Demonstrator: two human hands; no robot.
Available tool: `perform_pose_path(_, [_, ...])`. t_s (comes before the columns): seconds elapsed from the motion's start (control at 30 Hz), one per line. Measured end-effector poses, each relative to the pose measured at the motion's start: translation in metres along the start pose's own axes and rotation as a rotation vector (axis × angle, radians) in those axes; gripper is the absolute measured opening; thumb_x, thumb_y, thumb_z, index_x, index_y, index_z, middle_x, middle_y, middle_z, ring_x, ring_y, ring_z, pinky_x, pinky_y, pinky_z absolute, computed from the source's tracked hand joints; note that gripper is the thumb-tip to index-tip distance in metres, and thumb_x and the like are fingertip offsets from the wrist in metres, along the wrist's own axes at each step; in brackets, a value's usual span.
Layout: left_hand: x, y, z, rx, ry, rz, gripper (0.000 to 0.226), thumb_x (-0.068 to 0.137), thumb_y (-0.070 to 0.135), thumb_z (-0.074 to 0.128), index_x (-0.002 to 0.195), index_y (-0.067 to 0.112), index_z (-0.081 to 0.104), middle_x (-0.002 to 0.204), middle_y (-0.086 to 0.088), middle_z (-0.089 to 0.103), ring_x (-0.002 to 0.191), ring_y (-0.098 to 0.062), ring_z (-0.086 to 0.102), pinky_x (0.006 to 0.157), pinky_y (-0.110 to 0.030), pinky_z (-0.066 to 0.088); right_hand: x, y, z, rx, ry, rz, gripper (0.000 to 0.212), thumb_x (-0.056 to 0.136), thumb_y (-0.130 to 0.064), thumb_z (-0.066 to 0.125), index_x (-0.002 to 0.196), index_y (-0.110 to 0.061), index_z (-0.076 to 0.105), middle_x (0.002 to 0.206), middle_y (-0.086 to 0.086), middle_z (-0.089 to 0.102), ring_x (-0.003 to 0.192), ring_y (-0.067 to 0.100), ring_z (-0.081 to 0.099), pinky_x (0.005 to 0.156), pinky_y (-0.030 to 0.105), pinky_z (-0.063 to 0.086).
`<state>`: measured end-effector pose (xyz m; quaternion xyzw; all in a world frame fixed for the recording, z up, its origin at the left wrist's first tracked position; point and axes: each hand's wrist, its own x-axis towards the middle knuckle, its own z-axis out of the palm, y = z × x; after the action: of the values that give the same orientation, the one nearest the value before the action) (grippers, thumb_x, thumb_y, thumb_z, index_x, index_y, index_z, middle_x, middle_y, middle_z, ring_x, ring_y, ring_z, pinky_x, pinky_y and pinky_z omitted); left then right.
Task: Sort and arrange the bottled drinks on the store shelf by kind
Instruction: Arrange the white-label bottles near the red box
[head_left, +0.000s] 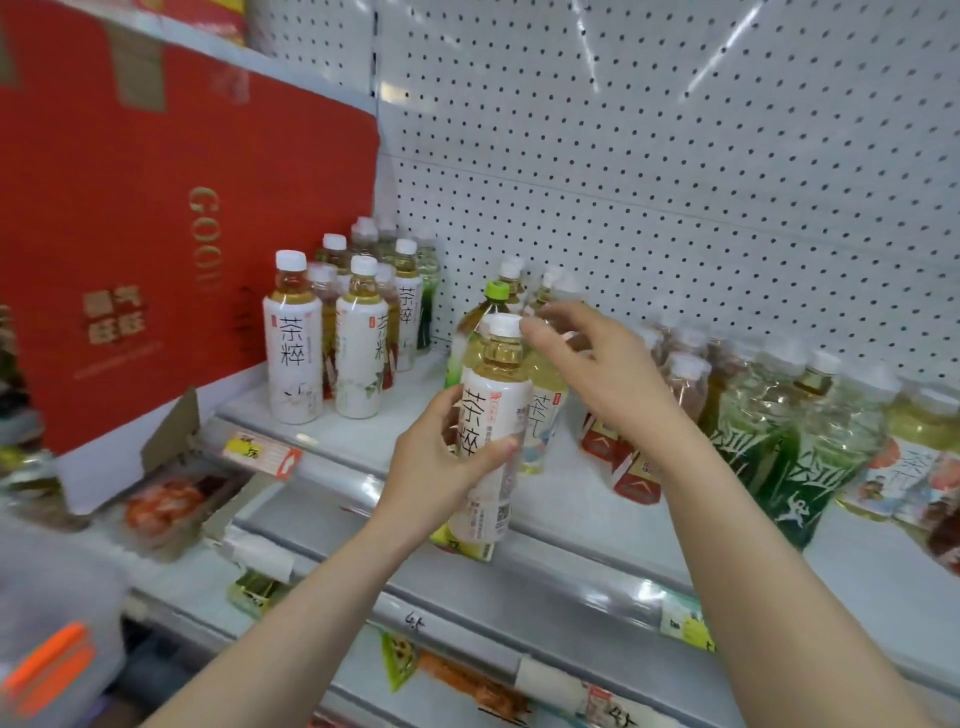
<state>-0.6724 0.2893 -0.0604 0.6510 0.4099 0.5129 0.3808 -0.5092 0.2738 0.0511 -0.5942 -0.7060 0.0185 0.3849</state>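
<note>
**White-label tea bottle: easy grab, crowded shelf**

The left grip (436, 462) is wrapped round the middle of a white-label tea bottle (493, 415), upright at the front of the shelf (363, 436). I can't tell if its base is lifted. The right grip (597, 374) is spread loose and holds nothing, fingertips just beside the cap.

The bottle looks full, so I'd guess some heft but fine one-handed. The plastic seems stiff and the sleeve label probably a bit slick, so mid-body or the neck is the place to hold.

Its matching bunch (293, 358) stands well left of the left grip, beside a red carton (130, 234). Right behind that grip a green-capped bottle (496, 291) crowds in. Right of the right grip, green-label bottles (779, 447) sit in a jumble, easy to knock.
</note>
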Motion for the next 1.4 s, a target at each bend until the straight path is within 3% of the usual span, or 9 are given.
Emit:
perform_pose_path(0.13, [0.004,-0.001,-0.005,0.078,0.039,0.031,0.063,0.069,0.045,0.082,0.124,0.039,0.052,0.111,0.023,0.065,0.103,0.006,0.06,0.081,-0.011,0.046,0.009,-0.015,0.02,0.093,-0.112,-0.027,0.028,0.081,-0.051,0.071,0.1,-0.032,0.068,0.091,-0.012,0.069,0.083,0.001,0.064,0.07,0.026,0.051])
perform_pose_path(0.3, [0.022,0.009,-0.022,0.067,-0.034,0.077,0.076,0.068,0.07,0.063,0.135,0.037,0.052,0.123,0.021,0.062,0.11,0.005,0.058,0.097,-0.026,0.05,0.01,0.006,0.005,0.177,-0.104,0.052,0.017,0.083,-0.043,0.072,0.097,-0.035,0.067,0.093,-0.014,0.071,0.086,0.002,0.065,0.076,0.03,0.053])
perform_pose_path(0.43, [0.071,0.012,-0.027,0.205,0.004,0.112,0.065,0.085,0.053,0.061,0.142,0.026,0.045,0.14,0.005,0.052,0.124,-0.01,0.052,0.104,-0.04,0.046,0.01,0.018,-0.012,0.092,-0.017,0.161,0.013,0.086,-0.04,0.07,0.088,-0.033,0.059,0.085,-0.013,0.065,0.078,0.003,0.059,0.065,0.024,0.04])
perform_pose_path(0.57, [0.11,-0.005,0.004,0.384,-0.091,0.053,0.084,0.076,0.048,0.075,0.146,0.024,0.037,0.148,0.0,0.045,0.133,-0.022,0.045,0.107,-0.05,0.041,0.003,0.024,-0.014,-0.094,0.004,0.208,0.017,0.087,-0.036,0.068,0.083,-0.028,0.053,0.077,-0.011,0.056,0.07,0.005,0.05,0.059,0.027,0.036])
perform_pose_path(0.73, [0.114,-0.028,0.019,0.372,-0.065,0.085,0.086,0.076,0.04,0.078,0.147,0.023,0.033,0.148,-0.003,0.043,0.134,-0.025,0.042,0.106,-0.042,0.039,-0.007,0.041,-0.011,-0.164,0.125,0.328,0.025,0.089,-0.039,0.065,0.101,-0.017,0.061,0.091,-0.002,0.064,0.084,0.019,0.059,0.07,0.033,0.046])
perform_pose_path(1.0, [0.122,-0.04,-0.033,0.509,0.049,0.067,0.08,0.08,0.033,0.077,0.145,0.015,0.035,0.142,-0.011,0.046,0.127,-0.033,0.048,0.102,-0.047,0.041,0.002,0.054,0.0,-0.266,0.274,0.418,0.036,0.089,-0.042,0.062,0.117,-0.021,0.057,0.105,0.003,0.068,0.1,0.028,0.061,0.078,0.038,0.049])
perform_pose_path(1.13, [0.096,-0.02,-0.012,0.535,0.249,0.366,0.086,0.084,0.019,0.073,0.152,0.011,0.021,0.157,-0.014,0.023,0.145,-0.03,0.024,0.118,-0.041,0.026,0.004,0.056,0.0,-0.266,0.283,0.398,0.039,0.087,-0.041,0.065,0.12,-0.023,0.055,0.105,0.0,0.069,0.1,0.024,0.062,0.075,0.032,0.043])
perform_pose_path(1.23, [0.084,-0.003,0.03,0.475,0.098,0.471,0.082,0.088,0.027,0.069,0.153,0.015,0.021,0.157,-0.005,0.026,0.145,-0.021,0.024,0.118,-0.036,0.024,0.005,0.058,0.001,-0.287,0.268,0.387,0.039,0.088,-0.041,0.063,0.12,-0.021,0.053,0.104,0.002,0.069,0.099,0.026,0.062,0.073,0.032,0.04])
perform_pose_path(1.4, [0.1,-0.011,0.074,0.41,-0.135,0.252,0.09,0.088,0.045,0.066,0.155,0.012,0.016,0.156,-0.009,0.031,0.142,-0.025,0.033,0.113,-0.041,0.035,0.002,0.063,0.001,-0.319,0.203,0.382,0.041,0.085,-0.048,0.064,0.115,-0.021,0.054,0.102,0.003,0.069,0.096,0.028,0.064,0.076,0.036,0.049])
